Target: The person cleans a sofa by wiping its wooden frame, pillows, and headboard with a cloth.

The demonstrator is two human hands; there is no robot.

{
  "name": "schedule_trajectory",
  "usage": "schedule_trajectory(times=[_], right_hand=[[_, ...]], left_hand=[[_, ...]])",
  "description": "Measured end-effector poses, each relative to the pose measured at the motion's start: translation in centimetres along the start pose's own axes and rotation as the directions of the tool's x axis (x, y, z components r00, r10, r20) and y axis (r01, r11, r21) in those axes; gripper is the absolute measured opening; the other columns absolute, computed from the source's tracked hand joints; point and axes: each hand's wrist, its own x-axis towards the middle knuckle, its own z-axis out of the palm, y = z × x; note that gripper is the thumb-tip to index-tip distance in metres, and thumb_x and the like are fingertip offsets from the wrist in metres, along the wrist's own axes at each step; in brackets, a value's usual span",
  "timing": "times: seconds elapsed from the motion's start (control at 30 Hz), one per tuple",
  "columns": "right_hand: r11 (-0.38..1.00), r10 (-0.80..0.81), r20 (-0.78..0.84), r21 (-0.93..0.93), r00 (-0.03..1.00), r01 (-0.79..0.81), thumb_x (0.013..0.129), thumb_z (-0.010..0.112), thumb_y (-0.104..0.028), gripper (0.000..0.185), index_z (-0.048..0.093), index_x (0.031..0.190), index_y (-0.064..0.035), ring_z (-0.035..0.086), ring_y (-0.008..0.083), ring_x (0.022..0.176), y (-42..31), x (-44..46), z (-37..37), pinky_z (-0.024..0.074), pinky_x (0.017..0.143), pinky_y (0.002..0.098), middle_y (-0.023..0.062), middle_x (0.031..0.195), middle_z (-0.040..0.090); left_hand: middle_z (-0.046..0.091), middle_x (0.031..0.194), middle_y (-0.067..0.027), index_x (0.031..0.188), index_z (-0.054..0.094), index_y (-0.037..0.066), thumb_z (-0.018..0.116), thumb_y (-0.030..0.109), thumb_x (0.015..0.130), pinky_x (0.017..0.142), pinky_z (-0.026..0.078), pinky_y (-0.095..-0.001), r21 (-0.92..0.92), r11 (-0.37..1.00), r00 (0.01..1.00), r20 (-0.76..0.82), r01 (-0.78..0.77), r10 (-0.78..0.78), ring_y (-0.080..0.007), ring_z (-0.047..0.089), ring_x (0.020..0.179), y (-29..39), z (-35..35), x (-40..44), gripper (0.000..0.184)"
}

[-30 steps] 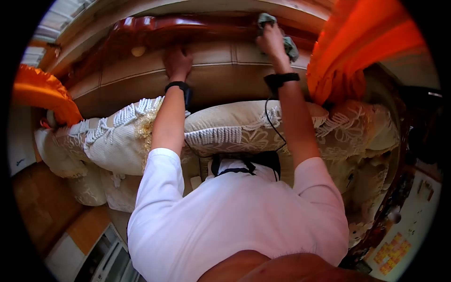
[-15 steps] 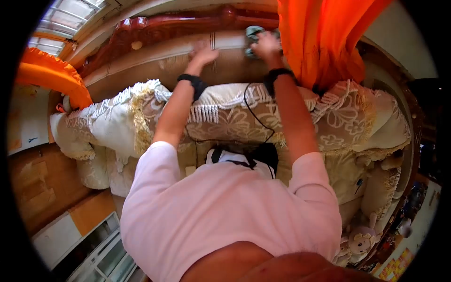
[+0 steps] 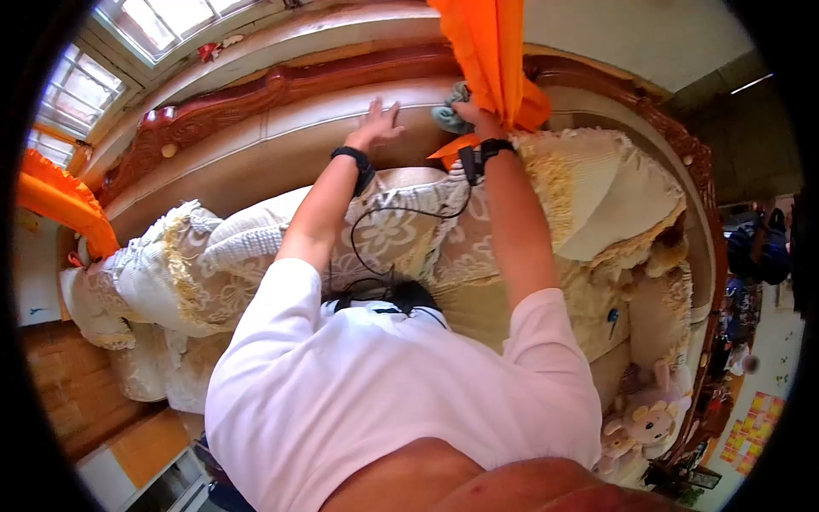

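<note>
My left hand (image 3: 376,126) rests with its fingers spread on the light brown leather backrest (image 3: 281,158) of a sofa. To its right, my right hand (image 3: 476,114) is closed on a grey-green cloth (image 3: 452,111), beside the carved dark red wood trim (image 3: 367,70). An orange curtain (image 3: 493,60) hangs against my right hand and hides part of it. Each wrist wears a black band, and a thin black cable runs from the right one down to my waist.
Patterned, fringed covers (image 3: 392,226) lie along the sofa below the backrest. A plush toy (image 3: 644,422) sits at the lower right. Barred windows (image 3: 162,21) are at the upper left, and a second orange curtain (image 3: 64,200) hangs at the far left.
The view has turned toward the sofa's right part. My right hand has moved along the backrest with the cloth to the curtain. My left hand has opened from a closed pose.
</note>
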Motion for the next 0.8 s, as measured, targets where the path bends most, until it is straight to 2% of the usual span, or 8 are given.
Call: schedule_trajectory(times=[0.07, 0.27, 0.3, 0.33, 0.43, 0.53, 0.7, 0.8], right_hand=[[0.956, 0.035, 0.026, 0.290, 0.999, -0.041, 0.083, 0.070, -0.035, 0.067, 0.048, 0.137, -0.0026, 0.053, 0.0321, 0.125, -1.2, -1.5, -2.7, 0.0435, 0.101, 0.0402, 0.0174, 0.139, 0.053], [0.856, -0.384, 0.005, -0.375, 0.923, 0.357, 0.086, 0.069, -0.023, 0.049, 0.054, 0.131, -0.0095, 0.056, 0.0394, 0.111, -3.7, 1.9, -6.3, 0.0484, 0.094, 0.0446, 0.0164, 0.122, 0.061], [0.925, -0.287, 0.161, 0.304, 0.944, 0.229, 0.090, 0.065, -0.028, 0.044, 0.056, 0.129, -0.0113, 0.058, 0.0330, 0.110, -6.3, 2.0, -6.8, 0.0492, 0.092, 0.0407, 0.0114, 0.122, 0.062], [0.591, -0.287, 0.351, 0.797, 0.891, -0.124, 0.094, 0.062, -0.034, 0.040, 0.058, 0.128, -0.0130, 0.060, 0.0266, 0.110, -8.5, 2.0, -7.0, 0.0500, 0.091, 0.0368, 0.0063, 0.121, 0.062], [0.845, -0.474, 0.550, 0.505, 0.688, 0.179, 0.094, 0.063, -0.040, 0.039, 0.060, 0.123, -0.0135, 0.060, 0.0158, 0.100, -11.0, -0.5, -5.9, 0.0511, 0.080, 0.0328, 0.0016, 0.107, 0.062], [0.834, -0.533, 0.484, 0.438, 0.694, 0.335, 0.097, 0.057, -0.044, 0.042, 0.060, 0.121, -0.0099, 0.057, 0.0114, 0.098, -11.4, -1.0, -5.7, 0.0498, 0.078, 0.0290, 0.0006, 0.109, 0.060], [0.897, -0.414, 0.232, 0.269, 0.880, 0.351, 0.096, 0.058, -0.045, 0.055, 0.057, 0.128, -0.0007, 0.054, 0.0202, 0.112, -7.3, 3.8, -12.3, 0.0439, 0.097, 0.0327, 0.0064, 0.130, 0.054], [0.836, -0.309, -0.058, 0.459, 0.949, 0.300, 0.095, 0.060, -0.040, 0.061, 0.048, 0.135, 0.0039, 0.050, 0.0246, 0.121, -1.4, 13.4, -15.1, 0.0407, 0.102, 0.0346, 0.0107, 0.140, 0.048]], left_hand=[[0.010, 0.159, -0.0274, 0.152, 0.031, 0.021, 0.064, 0.049, 0.084, 0.115, 0.019, -0.0596, -0.034, 0.999, 1.000, -0.019, 0.004, -0.005, -0.0437, 0.014, 0.147, -0.9, 0.2, 1.1, 0.081], [0.018, 0.157, -0.0280, 0.155, 0.012, 0.007, 0.076, 0.055, 0.077, 0.114, 0.030, -0.0450, -0.688, 0.668, 0.949, -0.300, -0.284, 0.094, -0.0399, 0.027, 0.143, 4.9, -5.3, -1.0, 0.112], [0.016, 0.156, -0.0301, 0.157, 0.002, 0.014, 0.078, 0.055, 0.075, 0.113, 0.033, -0.0435, -0.742, 0.643, 0.976, -0.212, -0.190, 0.045, -0.0406, 0.029, 0.142, 8.5, -9.0, -4.2, 0.119], [0.022, 0.158, -0.0195, 0.157, 0.000, 0.023, 0.077, 0.045, 0.081, 0.108, 0.040, -0.0439, -0.827, 0.545, 0.984, -0.175, -0.140, -0.014, -0.0325, 0.027, 0.145, 10.2, -10.5, -5.4, 0.111], [0.040, 0.150, -0.0150, 0.156, 0.015, 0.020, 0.082, 0.042, 0.075, 0.102, 0.046, -0.0393, -0.615, 0.499, 0.768, -0.613, -0.610, 0.185, -0.0291, 0.044, 0.136, 8.7, -9.1, -2.2, 0.106], [0.056, 0.137, -0.0107, 0.147, 0.038, 0.016, 0.083, 0.038, 0.074, 0.096, 0.050, -0.0354, -0.280, 0.861, 0.735, -0.663, -0.425, 0.147, -0.0256, 0.057, 0.123, 3.1, -5.7, 1.0, 0.088], [0.068, 0.114, -0.0139, 0.123, 0.055, 0.012, 0.076, 0.041, 0.077, 0.086, 0.055, -0.0431, -0.405, 0.914, 0.545, -0.768, -0.009, -0.335, -0.0359, 0.065, 0.104, -3.2, -8.6, -6.5, 0.059], [0.066, 0.115, -0.0187, 0.127, 0.051, 0.007, 0.074, 0.046, 0.074, 0.090, 0.052, -0.0465, -0.194, 0.954, 0.431, -0.859, 0.228, -0.277, -0.0391, 0.063, 0.106, -9.7, -11.0, -6.6, 0.070]])
